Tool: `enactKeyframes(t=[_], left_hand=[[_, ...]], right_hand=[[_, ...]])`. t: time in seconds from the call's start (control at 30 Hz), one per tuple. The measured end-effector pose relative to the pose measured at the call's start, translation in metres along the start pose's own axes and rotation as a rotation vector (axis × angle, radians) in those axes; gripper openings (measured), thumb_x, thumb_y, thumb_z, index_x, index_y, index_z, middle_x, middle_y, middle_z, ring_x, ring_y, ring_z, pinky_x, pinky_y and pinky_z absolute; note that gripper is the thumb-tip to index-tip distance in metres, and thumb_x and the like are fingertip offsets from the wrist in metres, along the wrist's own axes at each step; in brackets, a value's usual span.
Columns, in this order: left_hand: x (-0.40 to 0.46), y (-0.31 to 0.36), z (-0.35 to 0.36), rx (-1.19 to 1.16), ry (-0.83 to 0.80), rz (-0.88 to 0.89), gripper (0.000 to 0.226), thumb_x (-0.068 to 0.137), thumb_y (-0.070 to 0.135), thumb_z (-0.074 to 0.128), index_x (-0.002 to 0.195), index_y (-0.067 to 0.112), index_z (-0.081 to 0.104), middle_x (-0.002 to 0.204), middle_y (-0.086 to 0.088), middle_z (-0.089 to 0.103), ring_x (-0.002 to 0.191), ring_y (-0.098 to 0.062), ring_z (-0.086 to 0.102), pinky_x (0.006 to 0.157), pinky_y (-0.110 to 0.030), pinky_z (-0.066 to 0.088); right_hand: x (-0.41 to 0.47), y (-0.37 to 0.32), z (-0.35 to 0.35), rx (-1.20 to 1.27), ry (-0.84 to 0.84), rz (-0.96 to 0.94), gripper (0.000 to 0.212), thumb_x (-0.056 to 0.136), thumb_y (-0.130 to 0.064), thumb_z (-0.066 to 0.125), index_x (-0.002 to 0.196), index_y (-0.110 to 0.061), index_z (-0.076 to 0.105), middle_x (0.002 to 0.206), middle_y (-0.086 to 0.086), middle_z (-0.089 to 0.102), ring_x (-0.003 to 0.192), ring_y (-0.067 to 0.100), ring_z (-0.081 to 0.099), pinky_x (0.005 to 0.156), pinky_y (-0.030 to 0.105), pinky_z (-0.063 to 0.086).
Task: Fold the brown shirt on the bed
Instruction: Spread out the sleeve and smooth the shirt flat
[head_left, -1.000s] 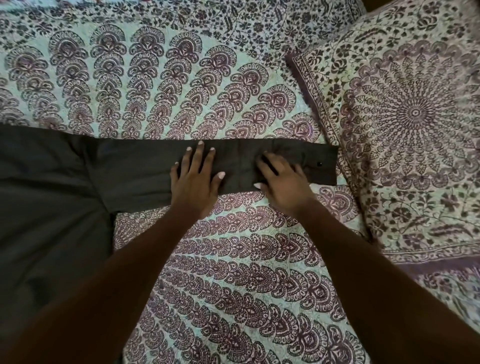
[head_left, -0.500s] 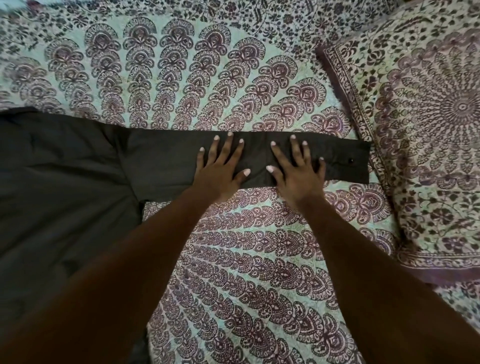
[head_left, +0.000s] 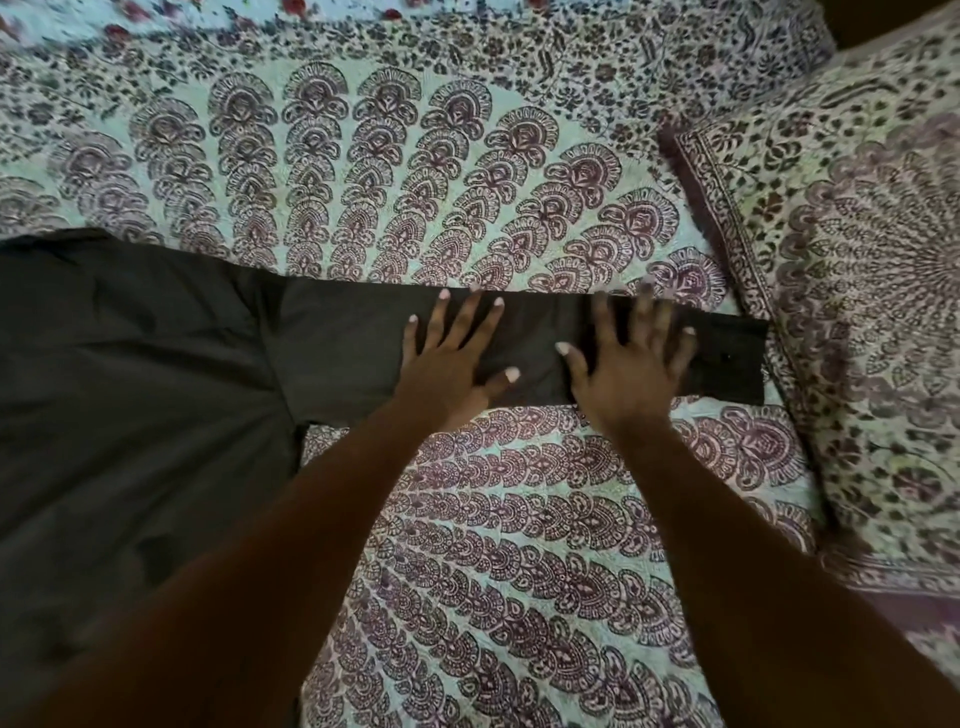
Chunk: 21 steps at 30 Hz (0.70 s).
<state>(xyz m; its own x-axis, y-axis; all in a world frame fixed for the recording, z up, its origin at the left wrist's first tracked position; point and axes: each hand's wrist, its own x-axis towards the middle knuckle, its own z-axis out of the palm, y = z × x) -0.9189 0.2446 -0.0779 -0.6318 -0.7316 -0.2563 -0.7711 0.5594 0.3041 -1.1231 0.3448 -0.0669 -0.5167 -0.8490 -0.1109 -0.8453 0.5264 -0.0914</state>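
Observation:
The dark brown shirt (head_left: 130, 389) lies flat on the bed at the left, its body running off the frame's left edge. One long sleeve (head_left: 343, 348) stretches rightward to a buttoned cuff (head_left: 727, 364). My left hand (head_left: 447, 358) presses flat on the middle of the sleeve, fingers straight and spread. My right hand (head_left: 628, 369) presses flat on the sleeve nearer the cuff, fingers spread and slightly blurred. Neither hand grips the cloth.
A patterned bedspread (head_left: 467, 545) in pale green and maroon covers the bed. A pillow (head_left: 872, 312) in a matching print lies at the right, just past the cuff.
My right hand has slid along the sleeve toward the cuff, going from curled fingers to flat and spread. My left hand stays flat on the sleeve. The view has shifted slightly.

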Motion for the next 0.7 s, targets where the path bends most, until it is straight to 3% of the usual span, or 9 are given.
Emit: enactKeyframes(t=[0.07,0.13,0.27,0.4,0.5,0.6,0.7], left_hand=[[-0.006,-0.009,0.001,0.045,0.135,-0.047,0.071,0.099,0.067,0.023,0.16,0.036,0.003,0.171,0.005,-0.003,0.157,-0.029,-0.005,0.124,-0.059,0.001],[-0.014,-0.021,0.003,0.128,0.219,-0.154,0.068,0.101,0.064,0.019,0.161,0.032,0.011,0.171,0.0,0.004,0.157,-0.03,0.001,0.124,-0.057,0.001],[-0.031,-0.05,0.0,0.137,0.289,-0.411,0.072,0.099,0.069,0.02,0.161,0.033,0.013,0.171,-0.003,-0.001,0.157,-0.032,0.0,0.121,-0.06,0.0],[-0.04,-0.084,-0.001,0.0,0.325,-0.505,0.074,0.096,0.07,0.025,0.16,0.034,0.016,0.171,-0.004,0.004,0.156,-0.033,0.006,0.124,-0.058,0.012],[-0.042,-0.099,-0.007,-0.056,0.283,-0.409,0.073,0.096,0.069,0.029,0.16,0.035,0.017,0.171,-0.003,0.004,0.157,-0.03,0.004,0.126,-0.052,0.006],[-0.047,-0.111,-0.016,0.01,0.327,-0.398,0.067,0.099,0.062,0.029,0.159,0.034,0.022,0.17,-0.003,0.01,0.157,-0.029,0.006,0.126,-0.053,0.008],[-0.057,-0.126,-0.023,0.054,0.389,-0.554,0.061,0.1,0.052,0.036,0.155,0.024,0.033,0.168,-0.007,0.02,0.155,-0.031,0.013,0.122,-0.056,0.013]], right_hand=[[-0.007,-0.015,0.008,0.021,-0.054,-0.205,0.067,0.098,-0.067,0.028,0.158,-0.047,0.005,0.17,0.009,-0.005,0.156,0.036,-0.004,0.12,0.066,0.009],[-0.018,-0.015,0.017,0.025,-0.036,-0.229,0.062,0.099,-0.068,0.028,0.156,-0.054,0.007,0.171,0.004,-0.001,0.157,0.031,0.0,0.121,0.063,0.013],[-0.028,0.002,0.022,0.044,0.027,0.072,0.067,0.094,-0.078,0.026,0.155,-0.054,0.01,0.171,0.002,0.004,0.157,0.029,0.005,0.12,0.062,0.012],[-0.016,-0.024,0.014,0.061,0.059,0.212,0.073,0.094,-0.077,0.024,0.158,-0.04,0.019,0.168,0.017,0.007,0.155,0.04,0.001,0.118,0.068,0.006],[-0.013,-0.077,0.012,0.046,0.046,0.016,0.073,0.097,-0.072,0.026,0.16,-0.035,0.017,0.169,0.018,0.002,0.155,0.039,-0.002,0.119,0.065,0.003],[-0.02,-0.136,0.023,0.067,-0.072,-0.32,0.066,0.098,-0.069,0.027,0.158,-0.046,0.009,0.17,0.011,-0.002,0.156,0.034,-0.005,0.12,0.062,0.007],[-0.03,-0.153,0.036,0.041,-0.065,-0.328,0.062,0.098,-0.071,0.022,0.156,-0.052,0.009,0.171,0.004,0.002,0.157,0.028,0.002,0.12,0.062,0.011]])
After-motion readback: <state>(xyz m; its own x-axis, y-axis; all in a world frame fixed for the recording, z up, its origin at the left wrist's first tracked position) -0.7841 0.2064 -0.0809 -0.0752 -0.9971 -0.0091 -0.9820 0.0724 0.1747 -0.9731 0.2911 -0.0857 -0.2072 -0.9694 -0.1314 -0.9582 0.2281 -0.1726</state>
